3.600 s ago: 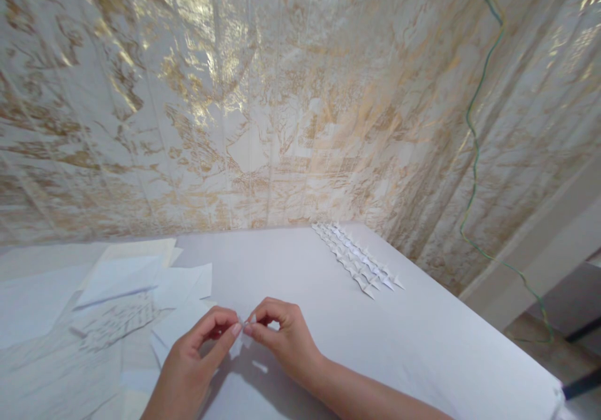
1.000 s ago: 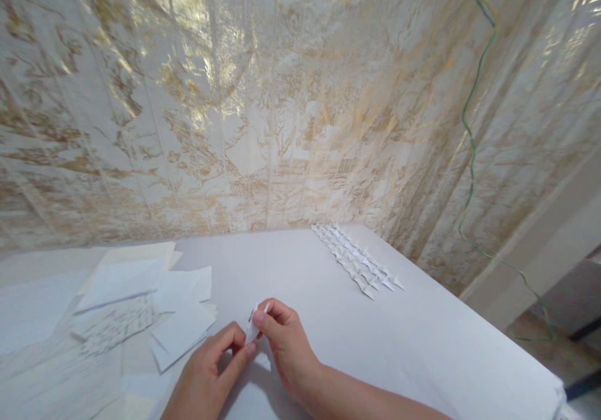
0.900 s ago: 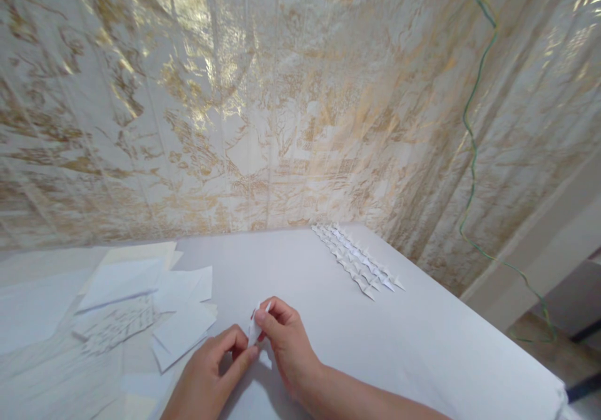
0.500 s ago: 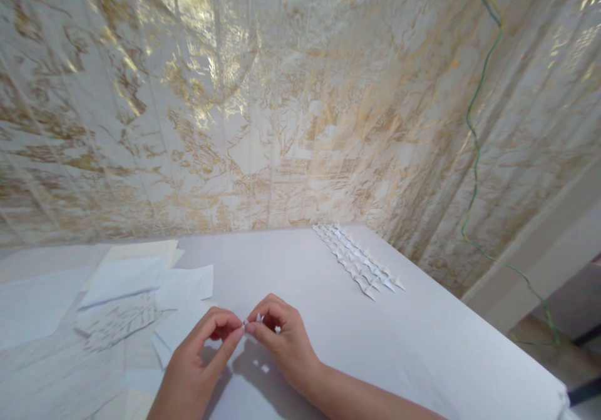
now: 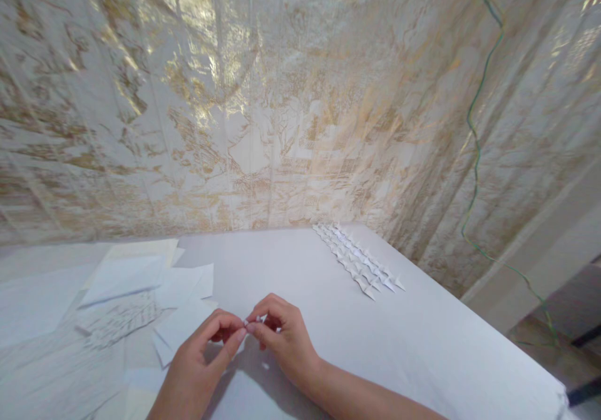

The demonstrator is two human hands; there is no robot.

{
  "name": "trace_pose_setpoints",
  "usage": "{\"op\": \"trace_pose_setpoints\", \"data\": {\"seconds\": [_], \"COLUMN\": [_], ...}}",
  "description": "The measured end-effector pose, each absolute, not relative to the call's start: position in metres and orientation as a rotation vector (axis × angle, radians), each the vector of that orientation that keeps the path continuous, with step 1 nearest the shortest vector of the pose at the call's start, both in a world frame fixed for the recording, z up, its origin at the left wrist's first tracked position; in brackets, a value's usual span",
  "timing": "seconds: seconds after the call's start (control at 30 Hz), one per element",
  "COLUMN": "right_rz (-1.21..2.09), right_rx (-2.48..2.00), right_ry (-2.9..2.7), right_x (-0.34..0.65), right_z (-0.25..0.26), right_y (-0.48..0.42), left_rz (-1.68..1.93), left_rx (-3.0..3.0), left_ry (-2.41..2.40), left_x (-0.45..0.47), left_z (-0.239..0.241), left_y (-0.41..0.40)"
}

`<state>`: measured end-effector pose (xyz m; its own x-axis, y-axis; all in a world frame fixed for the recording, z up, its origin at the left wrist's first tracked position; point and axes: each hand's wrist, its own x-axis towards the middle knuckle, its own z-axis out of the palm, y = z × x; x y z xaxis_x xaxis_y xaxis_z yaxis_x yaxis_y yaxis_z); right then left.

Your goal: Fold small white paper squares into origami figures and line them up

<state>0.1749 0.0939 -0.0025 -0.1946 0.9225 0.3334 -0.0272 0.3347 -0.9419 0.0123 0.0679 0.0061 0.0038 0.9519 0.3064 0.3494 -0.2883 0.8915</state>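
Lowered from its upright hold a second ago, one small folded paper piece is now pinched between two narrow grips: left hand and right hand, fingertips meeting just above the white surface. Loose sheets, several overlapping, lie to the left. Farther off, finished folds lie in about three rows, too small to count.

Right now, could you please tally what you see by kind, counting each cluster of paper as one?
Hands: 2 (left hand, right hand)
Folded paper piece pinched between them: 1
Cluster of folded paper pieces: 1
Spread of loose paper sheets: 1
Green wire: 1
Total: 6
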Motion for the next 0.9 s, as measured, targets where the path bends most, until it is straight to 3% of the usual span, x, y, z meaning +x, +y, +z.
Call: {"op": "trace_pose_setpoints", "data": {"seconds": [0.53, 0.9], "right_rz": [0.635, -0.079], "right_rx": [-0.716, -0.656], "right_ry": [-1.793, -2.055], "right_x": [0.181, 0.186], "right_z": [0.000, 0.006], "right_y": [0.095, 0.104], "left_rz": [1.339, 1.254], "left_rx": [1.632, 1.404], "left_ry": [1.363, 1.316], "left_x": [0.012, 0.011], "left_z": [-0.001, 0.000], "left_y": [0.066, 0.068]}}
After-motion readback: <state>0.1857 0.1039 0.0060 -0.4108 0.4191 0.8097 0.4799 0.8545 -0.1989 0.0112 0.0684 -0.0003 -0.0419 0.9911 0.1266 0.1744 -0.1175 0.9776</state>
